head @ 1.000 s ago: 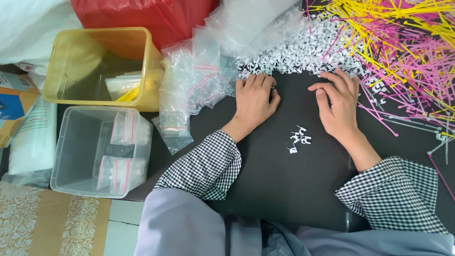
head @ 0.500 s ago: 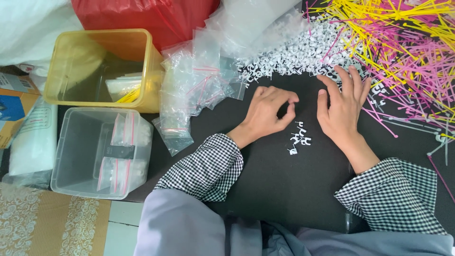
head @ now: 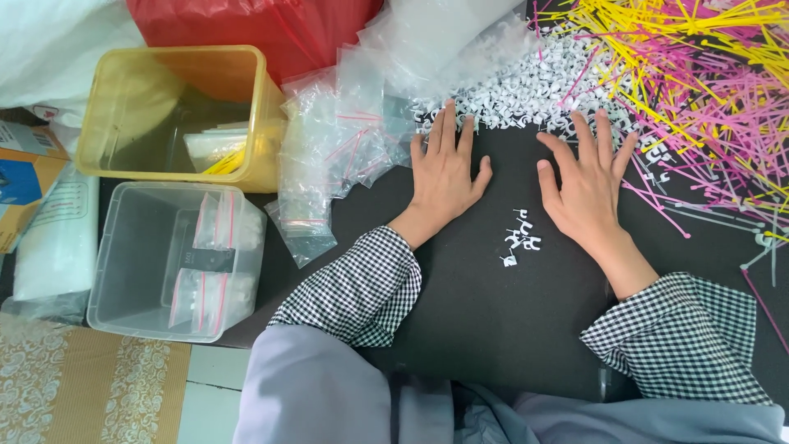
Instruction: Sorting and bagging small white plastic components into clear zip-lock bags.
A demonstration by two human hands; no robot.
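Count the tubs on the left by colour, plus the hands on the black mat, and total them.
Yellow tub: 1
Clear tub: 1
Hands flat on the black mat: 2, left hand and right hand, both empty, fingertips at the heap of white clips
Total: 4

Tabletop [head: 485,329] is matt black, kinda felt-like cloth, and the little white clips [head: 526,90] look like hard plastic. The bags [head: 337,148] are thin, shiny clear film, both tubs [head: 115,271] smooth see-through plastic, and the sleeves [head: 362,288] are woven checked cotton.
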